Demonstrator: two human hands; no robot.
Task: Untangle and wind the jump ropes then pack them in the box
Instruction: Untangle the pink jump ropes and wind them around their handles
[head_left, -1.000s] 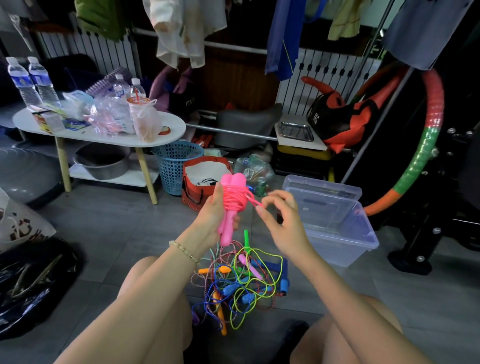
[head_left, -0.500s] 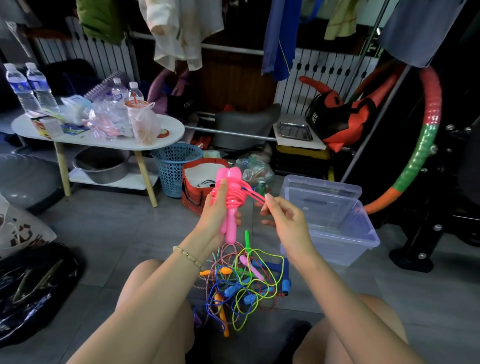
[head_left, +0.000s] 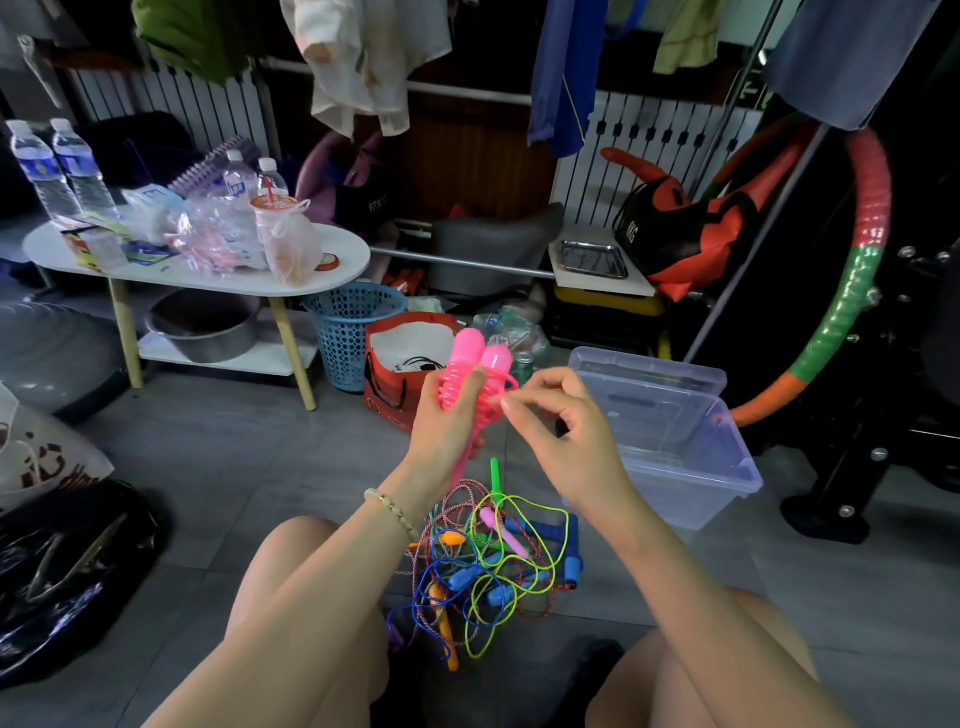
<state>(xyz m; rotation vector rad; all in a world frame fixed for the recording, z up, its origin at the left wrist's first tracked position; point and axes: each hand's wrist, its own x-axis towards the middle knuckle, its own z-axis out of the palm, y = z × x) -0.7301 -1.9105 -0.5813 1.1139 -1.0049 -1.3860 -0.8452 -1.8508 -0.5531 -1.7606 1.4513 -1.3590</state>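
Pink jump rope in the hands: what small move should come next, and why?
Probably tuck the loose end under a coil. The left hand grips the pink jump rope by both handles, the cord already wound round them, and the right hand pinches the last short stretch beside the coils. Securing it comes before the open box.

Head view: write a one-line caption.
Left hand holds wound pink jump rope; right hand pinches its cord; tangled ropes lie below.
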